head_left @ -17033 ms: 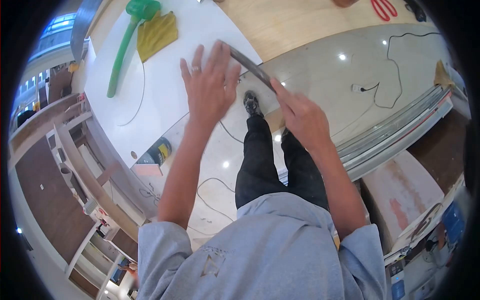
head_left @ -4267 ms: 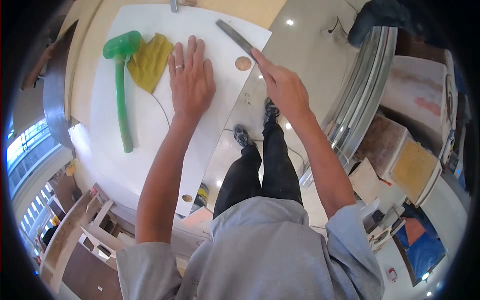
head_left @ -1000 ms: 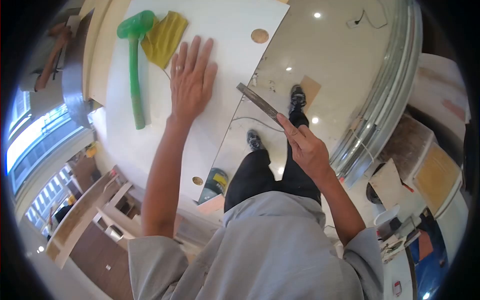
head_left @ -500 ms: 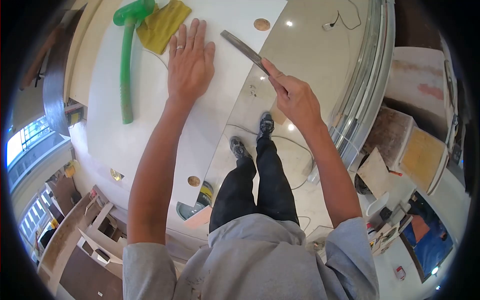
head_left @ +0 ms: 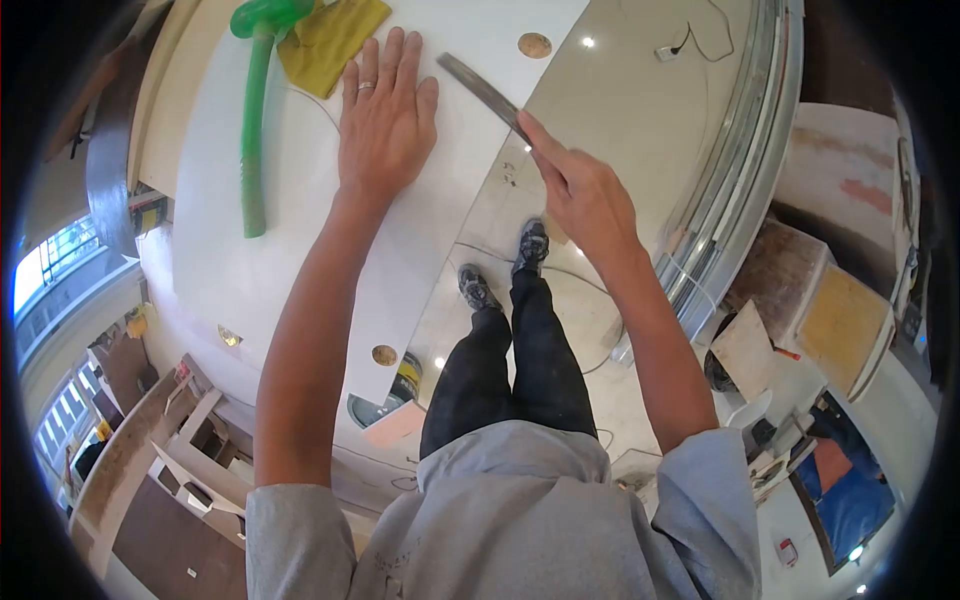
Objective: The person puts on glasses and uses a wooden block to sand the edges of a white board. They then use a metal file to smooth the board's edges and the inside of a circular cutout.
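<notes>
- The left hand [head_left: 385, 110] lies open, palm down and fingers spread, flat on the white panel [head_left: 300, 260] near its far end. A ring [head_left: 365, 86] shows on one finger.
- The right hand [head_left: 580, 195] is closed around the near end of a flat metal file [head_left: 480, 85], with a finger laid along the blade.
- The file slants up and to the left from that hand and crosses the panel's right edge. Its tip is over the white face, just beside the left hand. Whether the blade presses on the edge or rides just above it cannot be told.
- Judged from this, the step in hand is dressing the panel's long edge with the file while the other hand steadies the board.
- A further stroke calls for a steady blade angle against the edge, firm downward weight from the flat hand, and a tip that stays clear of those fingers.
- A green rubber mallet [head_left: 255, 110] and a yellow cloth [head_left: 330, 35] lie on the panel left of the open hand, apart from it.
- Two round brown spots [head_left: 534, 45] sit near the panel's edge, one far and one near.
- Below the edge are glossy floor tiles, a loose cable [head_left: 480, 250] and curved metal trim [head_left: 740, 150].
- No writing can be read. A tin [head_left: 400, 385] under the panel shows a yellow and black label too small to make out, and a faint mark on the grey shirt [head_left: 385, 570] is illegible.
</notes>
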`<state>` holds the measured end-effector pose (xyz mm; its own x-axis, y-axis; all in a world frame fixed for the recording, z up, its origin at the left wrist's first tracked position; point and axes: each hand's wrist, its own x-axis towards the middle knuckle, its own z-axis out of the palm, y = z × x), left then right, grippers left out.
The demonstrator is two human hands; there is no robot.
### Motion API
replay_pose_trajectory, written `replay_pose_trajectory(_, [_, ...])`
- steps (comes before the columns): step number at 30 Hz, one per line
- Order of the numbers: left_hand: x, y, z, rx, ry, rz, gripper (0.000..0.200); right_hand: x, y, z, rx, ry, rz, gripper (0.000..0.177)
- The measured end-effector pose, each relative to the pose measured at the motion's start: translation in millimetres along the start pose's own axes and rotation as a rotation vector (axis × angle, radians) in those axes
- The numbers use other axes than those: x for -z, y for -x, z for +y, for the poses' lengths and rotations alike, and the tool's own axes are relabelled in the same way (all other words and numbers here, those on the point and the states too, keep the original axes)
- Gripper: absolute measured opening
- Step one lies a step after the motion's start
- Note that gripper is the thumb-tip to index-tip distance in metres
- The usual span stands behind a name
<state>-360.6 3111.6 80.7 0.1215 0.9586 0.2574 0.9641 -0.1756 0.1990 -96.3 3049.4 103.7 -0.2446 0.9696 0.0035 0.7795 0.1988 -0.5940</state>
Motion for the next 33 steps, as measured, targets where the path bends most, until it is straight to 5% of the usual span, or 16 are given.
replay_pose_trajectory(8, [-0.1, 0.4, 1.8, 0.003, 0.027, 0.006, 0.061, 26.8, 73.3, 0.2, -0.137, 0.024, -0.057, 0.049])
replay_pose_trajectory(17, [2.8, -0.3, 2.8, -0.003, 0.013, -0.019, 0.061, 10.4, -34.0, 6.7, -0.033, -0.082, -0.015, 0.051])
replay_pose_trajectory(23, [2.2, -0.3, 1.8, 0.008, 0.005, -0.023, 0.061, 30.8, 74.5, 7.9, -0.128, -0.033, -0.049, 0.052])
replay_pose_trajectory(29, [3.9, 0.6, 1.7, 0.004, -0.006, -0.026, 0.061, 2.3, -29.5, 9.5, 0.010, 0.030, 0.001, 0.061])
replay_pose_trajectory(33, [1.9, -0.3, 2.8, -0.001, 0.018, -0.012, 0.061, 10.2, -13.4, 4.4, -0.036, 0.005, -0.035, 0.057])
